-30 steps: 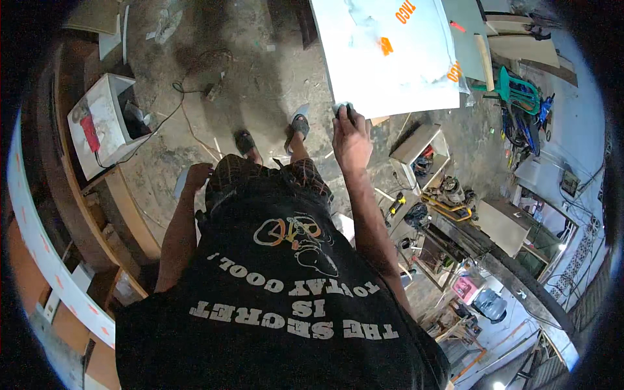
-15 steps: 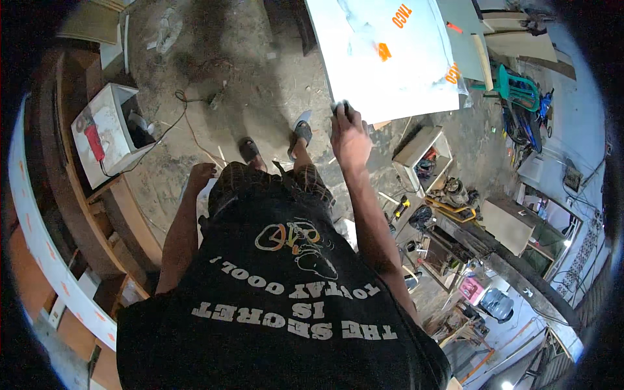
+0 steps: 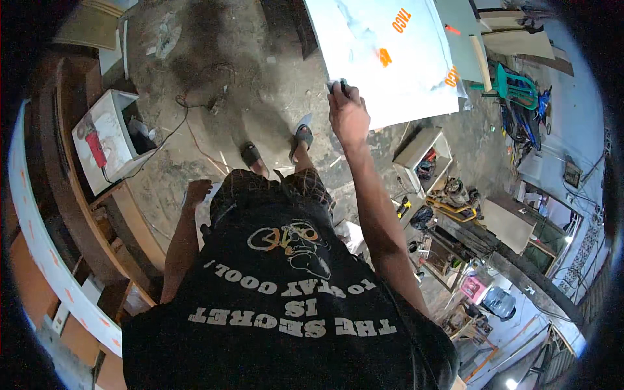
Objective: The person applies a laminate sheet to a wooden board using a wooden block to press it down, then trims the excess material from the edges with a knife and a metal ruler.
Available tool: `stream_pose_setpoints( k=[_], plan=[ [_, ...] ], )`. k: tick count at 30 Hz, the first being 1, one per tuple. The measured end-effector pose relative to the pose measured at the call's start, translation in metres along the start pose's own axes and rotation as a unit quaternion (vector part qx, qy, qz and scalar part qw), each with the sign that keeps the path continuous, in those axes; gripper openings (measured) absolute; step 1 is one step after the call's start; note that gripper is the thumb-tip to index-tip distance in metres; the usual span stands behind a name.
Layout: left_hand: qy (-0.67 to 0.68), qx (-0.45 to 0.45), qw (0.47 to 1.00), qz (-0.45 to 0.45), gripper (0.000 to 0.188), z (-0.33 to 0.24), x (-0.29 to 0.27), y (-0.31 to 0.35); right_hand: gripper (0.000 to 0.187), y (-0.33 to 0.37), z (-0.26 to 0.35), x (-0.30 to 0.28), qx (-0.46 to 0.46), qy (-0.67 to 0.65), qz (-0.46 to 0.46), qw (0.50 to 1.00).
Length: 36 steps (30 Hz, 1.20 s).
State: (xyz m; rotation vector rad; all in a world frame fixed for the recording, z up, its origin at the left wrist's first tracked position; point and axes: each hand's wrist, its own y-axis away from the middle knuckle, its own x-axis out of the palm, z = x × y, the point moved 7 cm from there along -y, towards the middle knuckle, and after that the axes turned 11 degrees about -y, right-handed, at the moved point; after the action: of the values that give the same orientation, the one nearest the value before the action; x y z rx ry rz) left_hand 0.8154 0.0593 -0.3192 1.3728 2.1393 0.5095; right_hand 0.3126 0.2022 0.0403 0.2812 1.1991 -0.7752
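Observation:
My right hand (image 3: 349, 117) reaches forward to the left edge of a white panel (image 3: 416, 97), close to its near corner. Its fingers are closed on a small dark object pressed against that edge; most of it is hidden, so its kind does not show. The panel has a glossy pale face with orange printed marks, and clear film sticks out at its right side. Beside my left hip hangs my left hand (image 3: 197, 192), fingers loosely curled, with nothing visible in them.
On the left, a red corded power tool (image 3: 96, 149) lies on a white open box (image 3: 107, 140), its cable trailing over the floor. Wooden frames (image 3: 78, 175) stand beside it. At right are a box of tools (image 3: 424, 162), a green plastic chair (image 3: 517, 88) and a water jug (image 3: 499, 303).
My right hand has slid a little farther forward along the panel's left edge, away from the near corner. My left hand has dropped slightly back beside my hip.

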Motion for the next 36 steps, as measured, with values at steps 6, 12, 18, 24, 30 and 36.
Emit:
stream_pose_setpoints(
  k=[6,12,18,24,30,36],
  plan=[
    [0.316,0.045,0.947,-0.020,0.036,-0.018,-0.010,0.004,0.031,0.037,-0.012,-0.011,0.031,-0.012,0.027,0.999],
    [-0.063,-0.006,0.998,-0.013,0.028,-0.014,-0.033,0.007,0.033,-0.040,0.005,0.016,-0.004,0.014,0.008,1.000],
    [0.167,-0.102,0.979,-0.052,0.027,-0.009,-0.059,-0.009,0.033,-0.035,0.005,0.009,-0.010,-0.027,0.009,1.000],
    [0.152,-0.040,0.987,0.006,0.029,-0.036,-0.062,-0.034,0.035,-0.067,0.007,0.027,0.030,-0.034,0.039,0.998],
    [-0.003,0.034,0.995,-0.098,0.027,-0.117,-0.080,-0.067,0.034,-0.093,0.003,0.031,0.010,-0.006,0.043,0.999],
    [0.234,0.013,0.964,-0.129,0.040,-0.096,-0.102,-0.087,0.030,-0.074,0.001,0.019,0.023,-0.012,0.054,0.998]
  ],
)
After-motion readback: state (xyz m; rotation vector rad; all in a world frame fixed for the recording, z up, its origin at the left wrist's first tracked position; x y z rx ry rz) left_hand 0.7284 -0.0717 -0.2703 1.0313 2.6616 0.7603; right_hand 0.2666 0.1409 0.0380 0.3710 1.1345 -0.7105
